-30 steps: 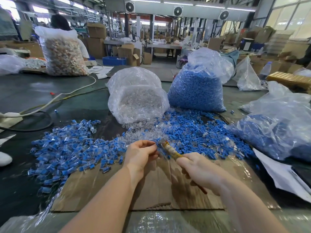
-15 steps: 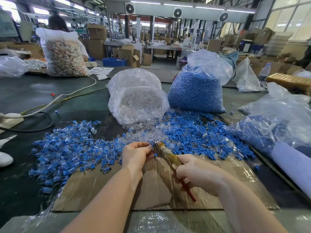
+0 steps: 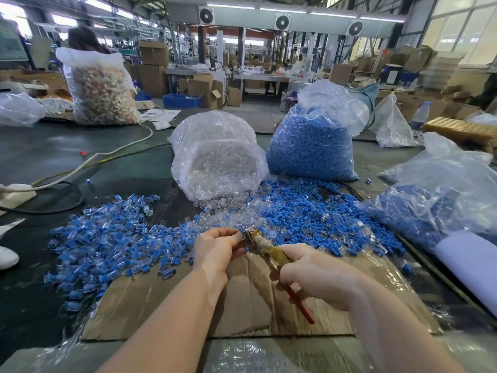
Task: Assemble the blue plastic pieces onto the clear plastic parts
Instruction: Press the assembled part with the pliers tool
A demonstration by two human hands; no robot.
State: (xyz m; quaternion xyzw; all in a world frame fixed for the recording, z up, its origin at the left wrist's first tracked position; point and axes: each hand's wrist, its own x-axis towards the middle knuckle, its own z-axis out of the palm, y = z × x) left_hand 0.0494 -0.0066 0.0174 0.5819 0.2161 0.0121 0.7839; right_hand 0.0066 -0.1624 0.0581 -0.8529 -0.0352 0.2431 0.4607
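The right hand [image 3: 312, 275] is wrapping its fingers closed around the handles of a pair of pliers [image 3: 271, 257], whose metal nose is pointing up and left over the cardboard sheet [image 3: 166, 305] lying on the counter [image 3: 40, 162]. The left hand [image 3: 215, 251] is pinching its fingers together at the nose of the pliers; whatever small piece it is gripping is too hidden to make out. Both hands are hovering just above the far edge of the cardboard sheet. Loose blue pieces [image 3: 309, 216] are lying spread behind the cardboard sheet, to the right, and loose clear parts [image 3: 228, 211] are lying mixed in beside them. Left of the cardboard sheet, a heap of joined blue-and-clear parts [image 3: 102, 238] is lying on the counter. Farther behind the cardboard sheet, a bag of clear parts [image 3: 217, 160] is standing just left of a bag of blue pieces [image 3: 314, 141], the two nearly touching.
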